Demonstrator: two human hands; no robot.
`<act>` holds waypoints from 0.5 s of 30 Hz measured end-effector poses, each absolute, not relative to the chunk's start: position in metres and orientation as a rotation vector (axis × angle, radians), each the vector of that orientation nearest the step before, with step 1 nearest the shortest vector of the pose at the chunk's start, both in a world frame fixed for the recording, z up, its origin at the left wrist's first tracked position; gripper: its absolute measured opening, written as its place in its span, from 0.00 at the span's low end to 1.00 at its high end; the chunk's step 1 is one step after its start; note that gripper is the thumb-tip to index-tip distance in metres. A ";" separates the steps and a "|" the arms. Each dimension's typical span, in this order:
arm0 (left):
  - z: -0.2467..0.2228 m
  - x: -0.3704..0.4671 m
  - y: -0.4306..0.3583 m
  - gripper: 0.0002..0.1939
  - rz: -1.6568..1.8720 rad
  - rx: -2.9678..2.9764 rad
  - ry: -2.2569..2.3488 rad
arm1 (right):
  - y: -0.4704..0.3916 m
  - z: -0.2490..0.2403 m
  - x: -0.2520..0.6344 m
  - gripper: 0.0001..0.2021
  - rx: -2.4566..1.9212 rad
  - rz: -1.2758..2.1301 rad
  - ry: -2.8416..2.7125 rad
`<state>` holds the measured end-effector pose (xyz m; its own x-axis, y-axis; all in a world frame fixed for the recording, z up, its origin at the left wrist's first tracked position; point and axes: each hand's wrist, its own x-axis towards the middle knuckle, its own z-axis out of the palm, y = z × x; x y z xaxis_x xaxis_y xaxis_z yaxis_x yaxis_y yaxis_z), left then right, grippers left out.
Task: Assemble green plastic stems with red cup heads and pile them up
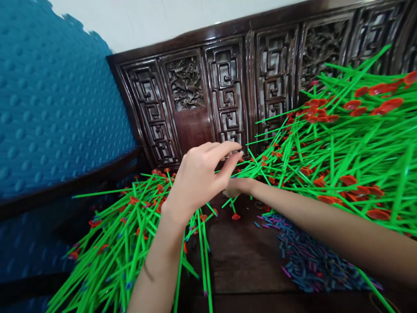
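Note:
My left hand (202, 174) is raised over the dark wooden seat, thumb and fingertips nearly together; what lies between them, if anything, is too small to make out. Behind and below it is my right hand (236, 187), partly covered by the left, its fingers mostly hidden. Just under the right hand, a green stick with a red cup-shaped end (236, 216) points down. A big heap of green sticks with red ends (358, 143) lies at the right, and another pile of green sticks (120, 243) at the left.
Small blue and purple tube pieces (312, 256) lie on the dark wooden seat (241, 261), beneath my right forearm. A carved wooden backrest (192, 126) stands behind. At the left rises a blue bumpy mat (58, 104).

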<state>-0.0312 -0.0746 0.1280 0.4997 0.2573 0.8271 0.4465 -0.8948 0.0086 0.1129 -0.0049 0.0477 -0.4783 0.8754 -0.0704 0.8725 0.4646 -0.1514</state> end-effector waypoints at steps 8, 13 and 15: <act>0.124 -0.035 -0.057 0.07 -1.538 -2.464 -0.716 | -0.014 0.065 0.145 0.16 -1.702 0.070 -2.461; 0.122 -0.034 -0.049 0.06 -1.719 -2.433 -0.755 | -0.061 0.094 0.146 0.18 -1.371 -0.121 -2.245; 0.122 -0.032 -0.051 0.08 -1.816 -2.472 -0.773 | -0.084 0.100 0.139 0.16 -1.217 -0.097 -2.272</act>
